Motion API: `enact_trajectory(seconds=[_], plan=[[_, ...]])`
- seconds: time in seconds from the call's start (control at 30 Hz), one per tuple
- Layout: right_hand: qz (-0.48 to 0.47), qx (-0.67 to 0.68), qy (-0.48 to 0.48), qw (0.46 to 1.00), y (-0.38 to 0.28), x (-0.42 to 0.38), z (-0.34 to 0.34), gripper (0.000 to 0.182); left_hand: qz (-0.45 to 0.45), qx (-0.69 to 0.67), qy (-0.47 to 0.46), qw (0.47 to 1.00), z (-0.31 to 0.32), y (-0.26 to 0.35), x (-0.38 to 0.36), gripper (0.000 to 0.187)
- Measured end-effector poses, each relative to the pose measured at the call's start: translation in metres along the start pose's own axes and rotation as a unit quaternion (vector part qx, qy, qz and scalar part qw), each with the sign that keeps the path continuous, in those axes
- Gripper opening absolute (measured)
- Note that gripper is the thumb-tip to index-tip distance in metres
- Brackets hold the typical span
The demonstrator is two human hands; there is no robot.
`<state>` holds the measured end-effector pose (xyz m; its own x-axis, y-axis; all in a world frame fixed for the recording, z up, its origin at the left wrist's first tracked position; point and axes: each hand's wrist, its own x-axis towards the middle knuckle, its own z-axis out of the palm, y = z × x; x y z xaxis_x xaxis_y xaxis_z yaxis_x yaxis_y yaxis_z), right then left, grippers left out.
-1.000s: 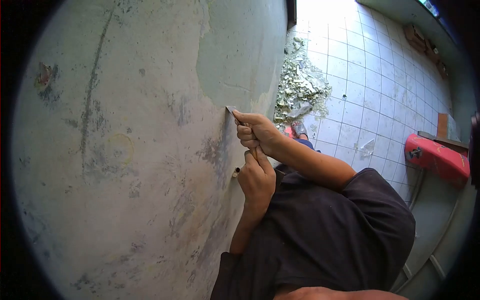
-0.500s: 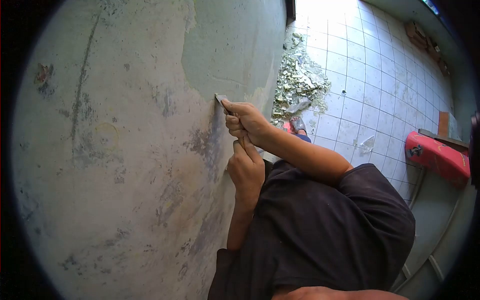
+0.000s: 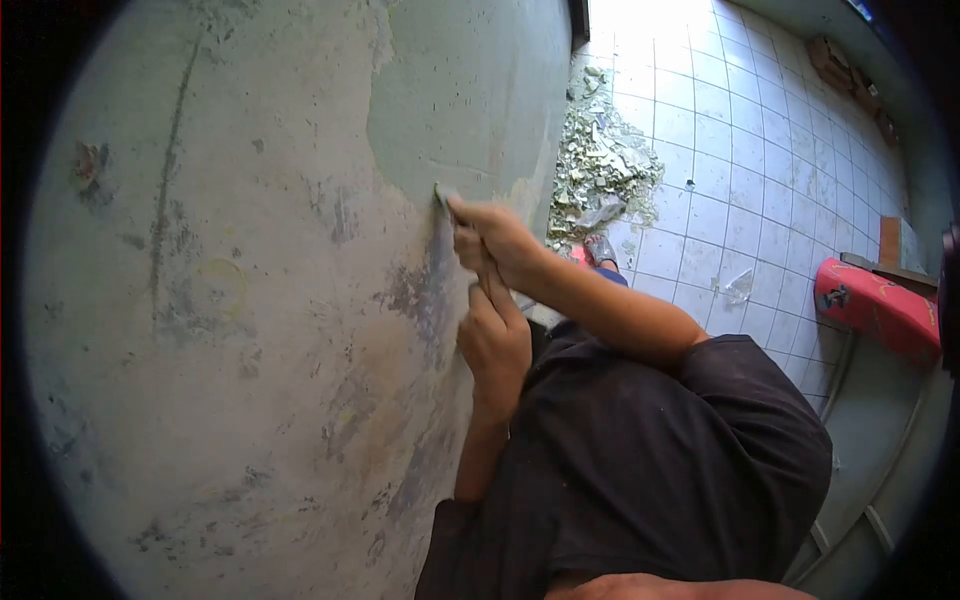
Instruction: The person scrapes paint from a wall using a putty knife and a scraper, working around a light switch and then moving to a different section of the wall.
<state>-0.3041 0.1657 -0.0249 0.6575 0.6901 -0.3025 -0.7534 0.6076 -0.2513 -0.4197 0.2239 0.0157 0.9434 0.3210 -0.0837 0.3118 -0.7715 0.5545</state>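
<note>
A small scraper (image 3: 443, 197) has its metal blade tip against the wall (image 3: 280, 300), at the lower edge of a green painted patch (image 3: 460, 100). My right hand (image 3: 500, 240) is wrapped round the tool just behind the blade, thumb towards the tip. Directly below it, my left hand (image 3: 495, 330) is closed round the lower end of the handle, touching the right hand. The fingers cover most of the handle. Around the blade, the wall shows bare, stained plaster with dark blotches.
A heap of paint and plaster chips (image 3: 605, 165) lies on the tiled floor (image 3: 700, 190) along the wall's foot. My foot (image 3: 600, 250) shows near it. At the right is a red object (image 3: 875, 305) beside a wooden box (image 3: 890, 245). Clear plastic (image 3: 738, 286) lies on the tiles.
The right hand and the blade have shifted slightly and are blurred by motion. The left hand has hardly moved and keeps its grip. The whole view has shifted a little.
</note>
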Motion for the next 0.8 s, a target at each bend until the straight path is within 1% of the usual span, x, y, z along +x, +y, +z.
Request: enact_trajectory(seconds=[0.07, 0.1, 0.13, 0.2, 0.27, 0.33, 0.4, 0.47, 0.5, 0.53, 0.6, 0.63, 0.67, 0.73, 0.77, 0.8], plan=[[-0.036, 0.009, 0.007, 0.999, -0.014, 0.007, 0.003, 0.035, 0.000, 0.015, -0.025, 1.000, -0.001, 0.008, 0.015, 0.042], [-0.042, -0.029, 0.021, 0.998, -0.012, 0.007, 0.004, 0.039, 0.009, -0.001, -0.018, 1.000, 0.002, 0.004, 0.013, 0.042], [-0.045, -0.030, 0.021, 0.998, -0.006, 0.002, 0.004, 0.039, 0.012, -0.002, -0.018, 1.000, 0.004, 0.002, 0.005, 0.042], [0.015, -0.020, 0.033, 0.999, 0.006, -0.008, 0.004, 0.038, 0.016, -0.025, 0.009, 1.000, 0.006, -0.001, -0.010, 0.043], [0.018, -0.009, 0.025, 0.999, 0.003, 0.000, 0.001, 0.038, 0.013, -0.020, 0.004, 1.000, 0.005, -0.005, -0.004, 0.043], [-0.060, -0.011, -0.011, 0.998, -0.012, 0.014, -0.001, 0.038, 0.001, -0.010, -0.025, 1.000, 0.001, 0.005, 0.018, 0.043], [-0.061, -0.025, -0.001, 0.998, -0.016, 0.011, 0.001, 0.039, 0.016, -0.007, -0.012, 1.000, 0.009, 0.004, 0.016, 0.043], [-0.007, -0.036, 0.009, 0.999, 0.000, -0.001, 0.000, 0.040, 0.020, -0.027, 0.027, 0.999, 0.013, -0.003, -0.004, 0.043], [0.015, -0.036, 0.024, 0.999, 0.002, -0.010, 0.006, 0.041, 0.020, -0.040, 0.027, 0.999, 0.012, -0.002, -0.010, 0.041], [0.015, -0.034, 0.025, 0.999, 0.001, -0.004, 0.004, 0.041, 0.019, -0.039, 0.025, 0.999, 0.011, -0.002, -0.006, 0.041], [-0.041, -0.037, 0.017, 0.998, -0.005, 0.009, 0.002, 0.041, 0.019, -0.016, 0.005, 1.000, 0.007, 0.000, 0.006, 0.040], [-0.061, -0.035, 0.018, 0.997, -0.017, 0.009, 0.008, 0.041, 0.002, -0.027, -0.008, 1.000, 0.008, 0.002, 0.018, 0.040], [-0.060, -0.039, 0.017, 0.997, -0.016, 0.009, 0.007, 0.041, 0.002, -0.030, -0.006, 1.000, 0.009, 0.003, 0.016, 0.040], [-0.026, -0.038, 0.008, 0.999, -0.007, 0.006, 0.001, 0.040, 0.000, -0.019, 0.004, 1.000, 0.011, 0.002, 0.005, 0.039], [0.001, -0.034, 0.008, 0.999, 0.000, 0.001, -0.002, 0.039, 0.016, -0.037, 0.024, 0.999, 0.015, -0.004, -0.005, 0.037], [0.000, -0.032, 0.007, 0.999, -0.001, 0.002, -0.002, 0.039, 0.016, -0.036, 0.024, 0.999, 0.015, -0.003, -0.004, 0.037]])
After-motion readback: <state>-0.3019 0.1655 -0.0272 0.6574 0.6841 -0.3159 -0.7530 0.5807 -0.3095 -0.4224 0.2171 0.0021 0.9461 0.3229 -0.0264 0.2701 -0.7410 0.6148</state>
